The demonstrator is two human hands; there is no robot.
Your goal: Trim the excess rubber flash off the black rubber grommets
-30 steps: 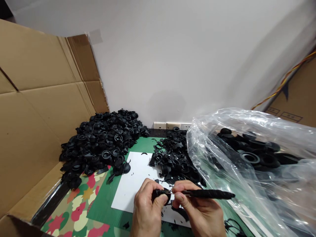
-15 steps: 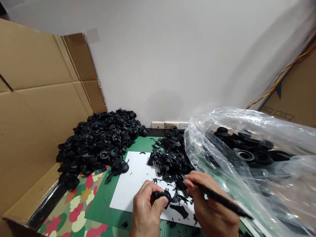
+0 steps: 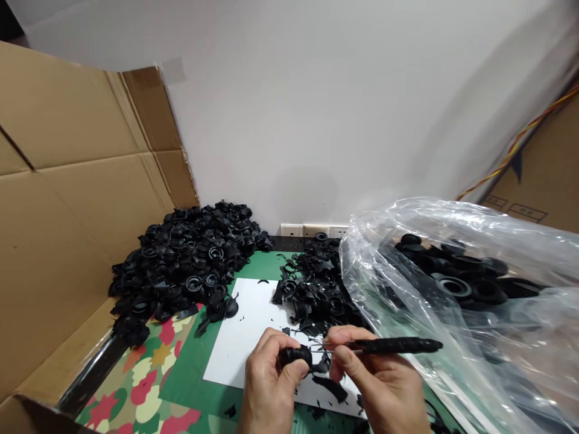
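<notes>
My left hand point(image 3: 270, 377) is closed around a small round black rubber part point(image 3: 296, 359), pinched between thumb and fingers over the white sheet point(image 3: 233, 346). In my right hand point(image 3: 368, 374) is a pair of tweezers point(image 3: 400, 345) with a black-wrapped handle, its thin metal prongs pointing left at the rubber part. The tips are close to the part; whether they touch it I cannot tell. Black rubber scraps point(image 3: 332, 386) lie under and between both hands.
A large heap of ribbed black rubber parts point(image 3: 181, 259) is at the left by a cardboard box point(image 3: 85, 199). Torn black pieces point(image 3: 312, 277) are piled behind my hands. At the right, a clear plastic bag point(image 3: 362, 253) holds black ring-shaped parts point(image 3: 452, 286). Wall sockets point(image 3: 316, 231) sit behind.
My right hand has turned and moved left toward the rubber part, swinging the tweezers from a slant to nearly level. My left hand keeps its hold, almost still.
</notes>
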